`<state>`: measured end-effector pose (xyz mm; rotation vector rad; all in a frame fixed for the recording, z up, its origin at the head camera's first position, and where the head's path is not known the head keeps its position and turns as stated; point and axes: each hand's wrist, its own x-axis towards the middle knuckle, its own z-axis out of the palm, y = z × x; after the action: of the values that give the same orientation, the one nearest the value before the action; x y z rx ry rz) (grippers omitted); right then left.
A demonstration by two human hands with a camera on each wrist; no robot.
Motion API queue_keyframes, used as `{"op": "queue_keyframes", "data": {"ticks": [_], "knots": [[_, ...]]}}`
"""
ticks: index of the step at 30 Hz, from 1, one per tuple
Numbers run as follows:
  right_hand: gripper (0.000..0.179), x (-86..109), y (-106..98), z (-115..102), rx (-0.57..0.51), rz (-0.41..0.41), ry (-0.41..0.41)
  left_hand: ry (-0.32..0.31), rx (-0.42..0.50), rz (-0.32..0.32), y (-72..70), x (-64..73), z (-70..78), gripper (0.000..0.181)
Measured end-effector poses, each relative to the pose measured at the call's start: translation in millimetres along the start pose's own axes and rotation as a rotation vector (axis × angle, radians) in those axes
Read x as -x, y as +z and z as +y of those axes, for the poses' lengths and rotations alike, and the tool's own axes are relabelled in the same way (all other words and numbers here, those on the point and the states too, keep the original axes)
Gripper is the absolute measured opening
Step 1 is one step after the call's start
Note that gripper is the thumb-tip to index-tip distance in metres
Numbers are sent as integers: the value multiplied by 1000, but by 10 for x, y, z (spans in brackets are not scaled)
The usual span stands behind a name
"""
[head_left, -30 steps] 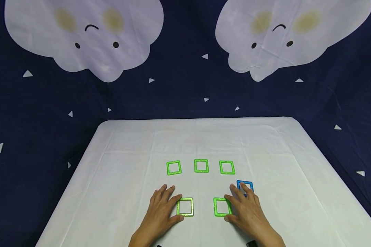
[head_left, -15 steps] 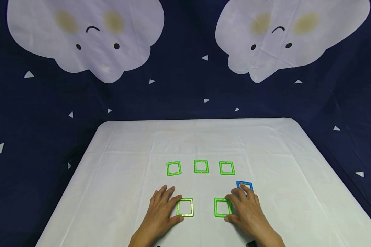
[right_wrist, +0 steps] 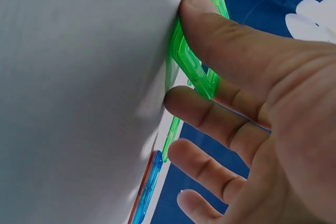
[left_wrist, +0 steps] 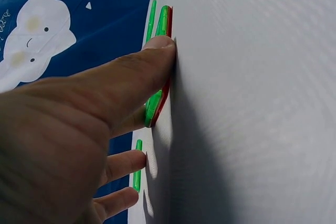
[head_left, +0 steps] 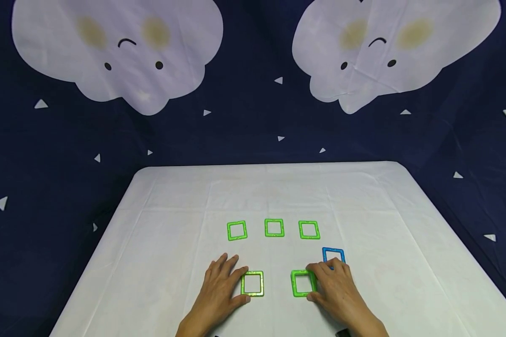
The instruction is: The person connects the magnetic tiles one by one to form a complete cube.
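White tablecloth (head_left: pixel 253 192): matt cloth, creased | navy backdrop (head_left: pixel 244 135): matt cloth, softly wrinkled | left green square frame (left_wrist: pixel 153 106): smooth glossy plastic, red plastic layer (left_wrist: pixel 169 24) beneath | right green square frame (right_wrist: pixel 191 69): smooth translucent plastic, shiny | blue square frame (right_wrist: pixel 149 184): glossy plastic | green square frames (head_left: pixel 274 235) toward tablecloth's far edge: plastic

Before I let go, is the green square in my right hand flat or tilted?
Tilted: in the right wrist view, the green square slants away from the white tabletop.
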<state>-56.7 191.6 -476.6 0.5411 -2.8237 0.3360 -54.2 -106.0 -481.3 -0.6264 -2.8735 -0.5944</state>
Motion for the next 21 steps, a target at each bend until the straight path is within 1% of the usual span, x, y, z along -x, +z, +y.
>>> {"op": "queue_keyframes", "data": {"ticks": [5, 11, 19, 21], "knots": [[58, 7, -3, -15, -74, -35, 44, 8, -6, 13, 12, 5, -3, 59], [51, -11, -20, -31, -119, -93, 124, 12, -9, 12, 19, 11, -9, 60], [40, -16, -28, -14, -164, -72, 140, -10, -6, -16, 20, 8, -11, 59], [37, -10, -27, -8, -165, -52, 126, -8, -11, -16, 19, 4, -6, 59]]}}
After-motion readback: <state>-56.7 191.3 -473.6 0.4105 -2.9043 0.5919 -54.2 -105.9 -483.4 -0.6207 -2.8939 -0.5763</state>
